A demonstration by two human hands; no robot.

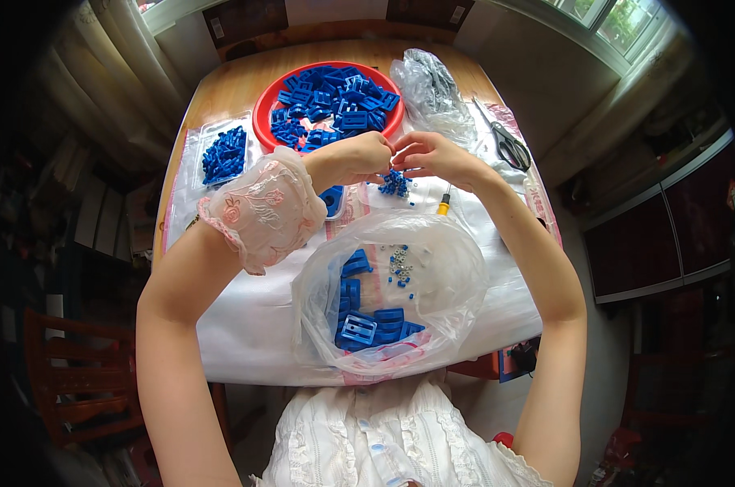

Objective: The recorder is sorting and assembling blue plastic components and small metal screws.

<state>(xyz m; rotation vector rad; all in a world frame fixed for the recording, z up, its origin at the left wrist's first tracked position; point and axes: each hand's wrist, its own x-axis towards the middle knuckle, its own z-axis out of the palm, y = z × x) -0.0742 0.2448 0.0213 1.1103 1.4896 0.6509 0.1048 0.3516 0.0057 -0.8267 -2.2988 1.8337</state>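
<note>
My left hand point(357, 157) and my right hand point(444, 159) meet at the fingertips in the middle of the table. Their fingers are pinched together, and whatever lies between them is too small to make out. Just below the fingertips is a heap of small blue parts point(395, 185) on a clear tray. Partly hidden under my left forearm is a larger blue plastic piece point(332, 200). Nearer to me stands an open clear plastic bag point(456, 268) with blue slotted blocks point(383, 323) and a scatter of small metal and blue bits point(400, 264) inside.
Behind my hands sits a red basin point(259, 122) full of blue plastic blocks. At its left is a clear box of small blue pieces point(224, 154). To the right lie a crumpled plastic bag point(434, 96), black-handled scissors point(509, 148) and a yellow-handled screwdriver point(444, 204).
</note>
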